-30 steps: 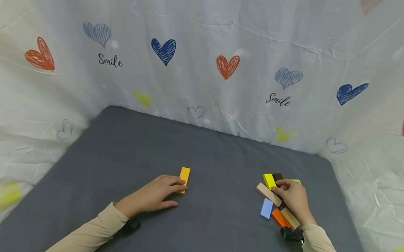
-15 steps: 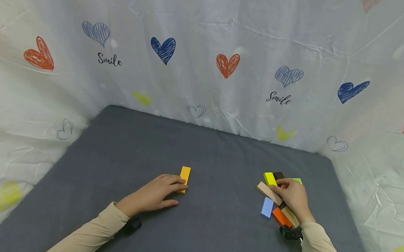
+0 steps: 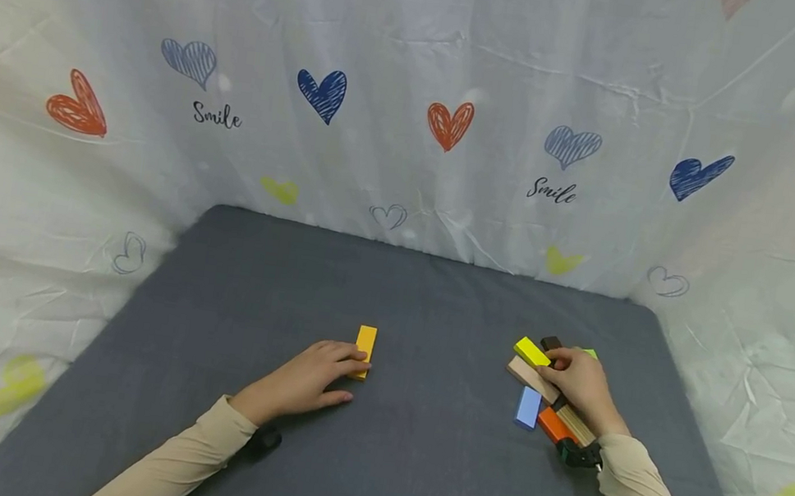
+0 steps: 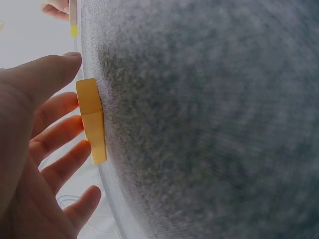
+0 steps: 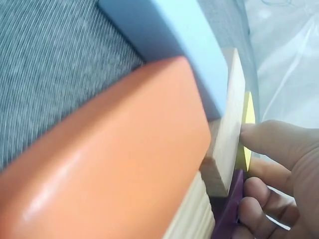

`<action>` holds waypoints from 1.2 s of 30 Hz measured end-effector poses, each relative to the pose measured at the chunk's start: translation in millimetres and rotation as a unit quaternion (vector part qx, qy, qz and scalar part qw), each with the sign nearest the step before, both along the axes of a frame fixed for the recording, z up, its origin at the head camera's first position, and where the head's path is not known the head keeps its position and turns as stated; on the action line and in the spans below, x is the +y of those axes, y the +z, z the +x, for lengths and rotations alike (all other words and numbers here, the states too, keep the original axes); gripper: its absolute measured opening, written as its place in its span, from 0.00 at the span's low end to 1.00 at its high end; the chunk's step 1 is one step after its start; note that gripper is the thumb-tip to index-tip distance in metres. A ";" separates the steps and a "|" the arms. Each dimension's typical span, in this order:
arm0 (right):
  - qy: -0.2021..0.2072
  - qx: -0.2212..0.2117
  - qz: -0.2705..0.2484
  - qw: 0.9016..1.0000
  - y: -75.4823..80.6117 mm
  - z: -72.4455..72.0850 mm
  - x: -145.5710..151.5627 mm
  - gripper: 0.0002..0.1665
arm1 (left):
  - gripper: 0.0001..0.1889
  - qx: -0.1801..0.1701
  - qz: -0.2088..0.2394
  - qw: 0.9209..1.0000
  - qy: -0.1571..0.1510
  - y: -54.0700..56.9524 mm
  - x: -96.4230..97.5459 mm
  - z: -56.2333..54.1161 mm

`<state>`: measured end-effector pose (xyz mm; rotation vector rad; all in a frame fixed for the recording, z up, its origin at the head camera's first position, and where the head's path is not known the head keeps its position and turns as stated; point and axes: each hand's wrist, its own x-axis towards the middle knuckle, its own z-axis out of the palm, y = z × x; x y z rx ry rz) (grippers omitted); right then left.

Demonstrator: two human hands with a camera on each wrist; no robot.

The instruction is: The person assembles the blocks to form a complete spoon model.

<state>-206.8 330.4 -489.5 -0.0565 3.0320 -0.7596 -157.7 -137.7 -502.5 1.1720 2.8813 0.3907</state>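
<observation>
In the head view my left hand (image 3: 311, 374) rests with its fingertips on an orange-yellow wooden block (image 3: 366, 342) that lies on the grey cloth. The left wrist view shows those fingers (image 4: 60, 139) spread loosely along the block, the thumb apart from it. My right hand (image 3: 580, 386) is over a cluster of coloured blocks. Between thumb and index finger it pinches the near end of a bright yellow block (image 3: 532, 352). Right beside that lies a plain wood block (image 3: 533, 378). A purple block (image 5: 230, 211) shows under the curled fingers in the right wrist view.
Around the right hand are a light blue block (image 3: 528, 407), an orange block (image 3: 558, 425), a ribbed wood-coloured block (image 3: 576, 424), a dark brown block (image 3: 550, 343) and a partly hidden green block (image 3: 591, 353). A white curtain (image 3: 379, 155) printed with hearts surrounds the table (image 3: 401, 463).
The yellow block has turned in the right hand's fingers and now lies more nearly parallel to the plain wood block. My left hand has stayed on its block.
</observation>
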 end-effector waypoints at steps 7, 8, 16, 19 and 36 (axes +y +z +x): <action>0.010 0.012 0.016 1.000 3.2 0.5 1.7 0.21 | 0.27 0.004 -0.002 1.000 0.002 -0.7 0.6 -1.2; 0.011 0.014 0.020 1.000 3.6 0.4 1.8 0.22 | 0.27 0.003 -0.002 1.000 0.002 -0.7 0.8 -1.3; 0.038 0.066 0.064 0.995 11.1 -3.9 0.1 0.21 | 0.26 0.000 0.003 1.000 0.004 0.7 2.7 -1.2; 0.050 0.075 0.057 0.994 13.9 -6.0 -3.0 0.21 | 0.26 0.004 0.007 1.000 0.002 1.7 2.9 -0.5; 0.121 0.060 -0.010 0.991 13.9 -28.0 -68.3 0.20 | 0.25 0.006 0.003 1.000 0.002 3.6 2.8 -1.9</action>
